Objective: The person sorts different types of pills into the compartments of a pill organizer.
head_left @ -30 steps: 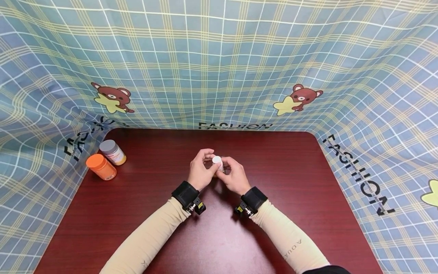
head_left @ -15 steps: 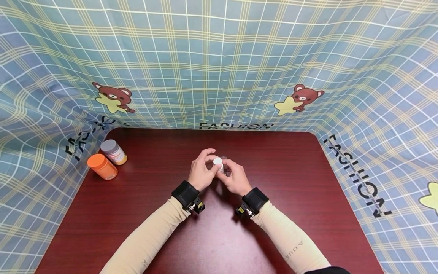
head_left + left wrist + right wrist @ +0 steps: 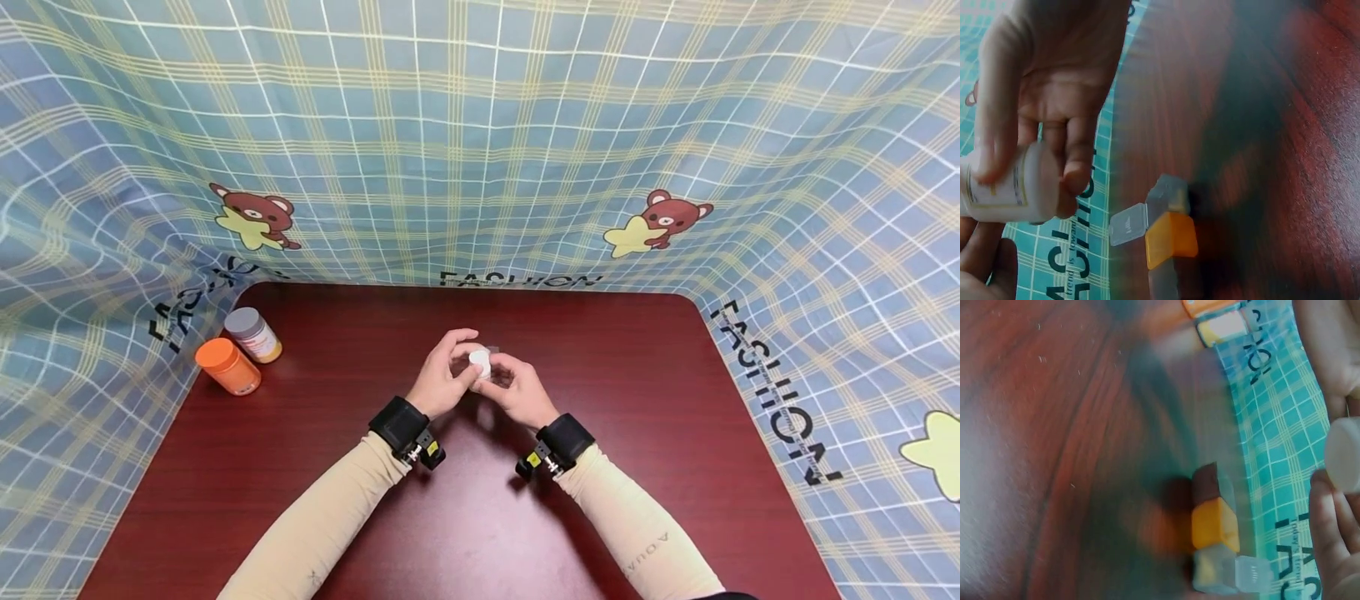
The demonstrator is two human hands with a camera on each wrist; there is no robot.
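Observation:
A small white pill bottle [image 3: 480,360] with a label [image 3: 1004,187] is between both hands, its smooth round end [image 3: 1344,455] turned up and back toward the wearer. My left hand [image 3: 441,382] grips it from the left with the thumb on the near side and fingers arched behind. From the other side my right hand [image 3: 523,395] holds it; the left wrist view shows the right thumb lying across the label. Beneath the hands sits a small pill organizer with an orange compartment [image 3: 1172,237] and clear ones; one clear lid [image 3: 1129,224] stands open at its right end.
At the left edge of the dark red table [image 3: 337,517] stand an orange bottle [image 3: 228,367] and a grey-capped bottle [image 3: 253,335] with a yellow base. Plaid cloth [image 3: 465,150] walls in the back and both sides.
The pill bottle has tipped so its round end faces the head camera more and its label shows less. Both hands stay around it with only small shifts.

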